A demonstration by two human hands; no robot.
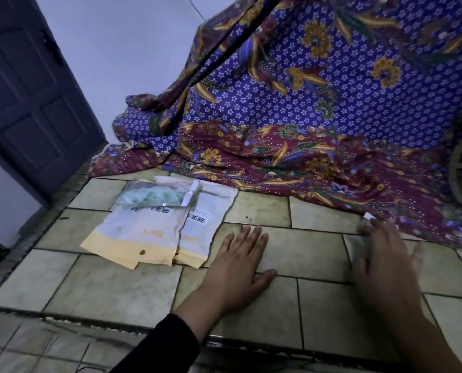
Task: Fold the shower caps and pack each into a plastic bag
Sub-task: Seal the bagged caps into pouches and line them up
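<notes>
Two white and yellow plastic bags (133,235) with barcode labels lie overlapping on the tiled ledge at the left. On top of them at the far end rests a clear packet holding a folded green-patterned shower cap (154,197). My left hand (240,265) lies flat on the tiles just right of the bags, fingers spread, holding nothing. My right hand (386,265) hovers over the tiles further right, blurred, fingers apart. A small white scrap (368,216) sits at its fingertips; whether the fingers touch it I cannot tell.
A purple and maroon batik cloth (305,117) hangs at the back and spills onto the tiled ledge (117,286). A dark door (30,103) stands at the left. The ledge's front edge drops to a lower tiled floor (36,351). A round rim shows at the far right.
</notes>
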